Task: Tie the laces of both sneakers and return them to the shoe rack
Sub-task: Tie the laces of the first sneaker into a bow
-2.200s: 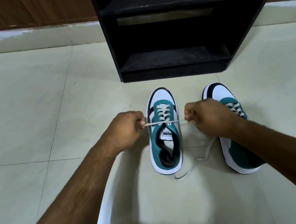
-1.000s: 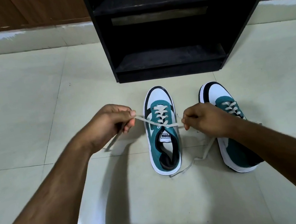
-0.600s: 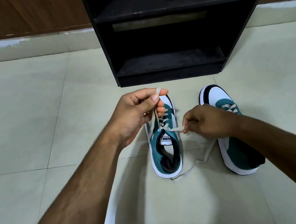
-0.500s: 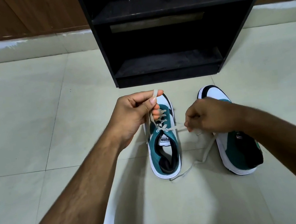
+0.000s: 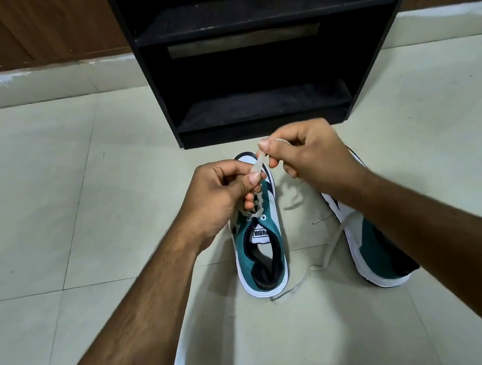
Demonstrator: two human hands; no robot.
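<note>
1. Surface: pale tiled floor with dark grout lines. A light skirting strip runs along the base of a brown wood-panelled wall.
2. A black rack stands on the floor against the wall, straight ahead of me. Two shelves show, and both carry pale dust or scuffs. The right front corner of the upper shelf is chipped.
3. Left shoe: teal, white and black, upright on the floor in front of the rack, toe toward it. Its tongue label reads "PUMA", upside down from my position.
4. Right shoe: same colours, on the floor just beside the first and apart from it, largely hidden by my right forearm. I can read no writing on it.
5. My left hand is above the left shoe's forefoot, with thumb and fingers pinching a pale lace that rises from the eyelets.
6. My right hand is close beside the left, nearer the rack, with thumb and forefinger pinching the upper part of the same lace. The other fingers are curled.
7. A loose lace trails on the floor between the shoes, ending near the left shoe's heel. I cannot tell which shoe it belongs to.
8. Neither shoe is on the rack, and no finished bow is visible on the left one.
</note>
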